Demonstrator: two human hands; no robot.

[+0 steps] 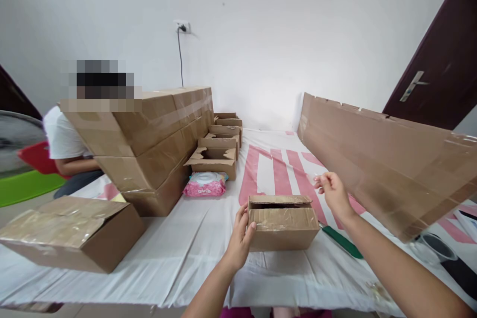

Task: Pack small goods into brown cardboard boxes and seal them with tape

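A small cardboard box sits near the table's front edge, with a dark gap showing between its top flaps. My left hand grips its left side, thumb on the front face and fingers along the edge. Raised beyond the box's right side, my right hand has thumb and fingers pinched together. Something small and see-through may be at those fingertips, but I cannot make it out. Just right of the box lies a green-handled tool, its far end partly hidden by the box.
Stacked cardboard boxes form a wall at left, with a closed carton before them. A pink wipes pack lies near open boxes. A cardboard panel and clear tape roll stand right. Another person sits left.
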